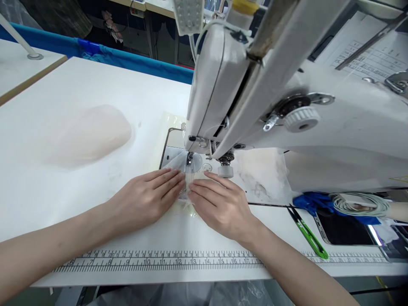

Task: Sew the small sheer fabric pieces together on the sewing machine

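Observation:
My left hand (151, 195) lies palm down just left of the needle area, its fingers stretched out together over a thin, sheer white piece of fabric (174, 162). Opposite it, my right hand (219, 204) rests flat with extended fingers on the same side of the presser foot (190, 158). A narrow gap separates the two sets of fingertips. Most of the fabric is under my hands, and its full outline is hidden. The white sewing machine (216, 80) rises directly beyond them, its foot over the metal plate (172, 140).
A sheer beige piece (105, 131) lies left on the white table (153, 102); another sheer piece (264, 170) is under the machine arm. Green thread snips (309, 236), a phone (346, 227) and a coiled cord (358, 204) sit at right. A ruler strip (165, 260) runs along the front.

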The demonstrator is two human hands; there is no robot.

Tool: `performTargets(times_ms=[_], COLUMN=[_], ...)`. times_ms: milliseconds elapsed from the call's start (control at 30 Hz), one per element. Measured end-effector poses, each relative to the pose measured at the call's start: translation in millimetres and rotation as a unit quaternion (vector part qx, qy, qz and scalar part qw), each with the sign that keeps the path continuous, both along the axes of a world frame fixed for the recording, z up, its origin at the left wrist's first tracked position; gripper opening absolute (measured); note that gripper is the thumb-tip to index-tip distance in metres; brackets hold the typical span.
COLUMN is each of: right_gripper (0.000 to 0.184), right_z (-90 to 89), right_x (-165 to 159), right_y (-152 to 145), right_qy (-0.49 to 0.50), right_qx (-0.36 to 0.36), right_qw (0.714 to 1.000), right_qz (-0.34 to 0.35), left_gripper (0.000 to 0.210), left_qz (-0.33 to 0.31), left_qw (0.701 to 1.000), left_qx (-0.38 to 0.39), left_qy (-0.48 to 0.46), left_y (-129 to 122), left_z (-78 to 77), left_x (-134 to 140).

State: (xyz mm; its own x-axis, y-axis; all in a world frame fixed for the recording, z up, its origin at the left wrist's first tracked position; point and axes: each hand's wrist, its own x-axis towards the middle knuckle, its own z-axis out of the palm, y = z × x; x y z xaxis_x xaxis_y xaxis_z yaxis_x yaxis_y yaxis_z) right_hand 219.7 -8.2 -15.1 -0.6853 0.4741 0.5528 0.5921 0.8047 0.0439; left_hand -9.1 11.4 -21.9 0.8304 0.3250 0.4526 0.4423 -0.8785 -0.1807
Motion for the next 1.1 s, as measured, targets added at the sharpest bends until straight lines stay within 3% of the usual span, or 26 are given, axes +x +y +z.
performTargets(times_ms=[367, 633, 867, 1100], right_gripper=[0.013, 0.020, 0.018, 0.017], right_z=[0.7, -8.2, -11.1, -10.4], right_x=[-2, -1, 0, -3], right_y=[1, 10, 5, 9], right_qy=[0.004, -0.005, -0.027, -0.014], right_qx=[0.014, 0.040, 0.031, 0.026], right_qw=[1.000, 0.999, 0.999, 0.998], right_qz=[-0.005, -0.034, -0.032, -0.056], left_gripper=[0.027, 0.030, 0.031, 0.030], left_qz=[0.014, 0.018, 0.015, 0.036], left_qw=[1.000, 1.000, 1.000, 0.999], left_qx=[0.018, -0.008, -0.001, 0.000], left_qy=[0.015, 0.004, 0.014, 0.006], left_y=[-1, 11, 3, 13], left_z=[-0.5, -1.0, -0.5, -2.4], left_x=[1, 2, 0, 3])
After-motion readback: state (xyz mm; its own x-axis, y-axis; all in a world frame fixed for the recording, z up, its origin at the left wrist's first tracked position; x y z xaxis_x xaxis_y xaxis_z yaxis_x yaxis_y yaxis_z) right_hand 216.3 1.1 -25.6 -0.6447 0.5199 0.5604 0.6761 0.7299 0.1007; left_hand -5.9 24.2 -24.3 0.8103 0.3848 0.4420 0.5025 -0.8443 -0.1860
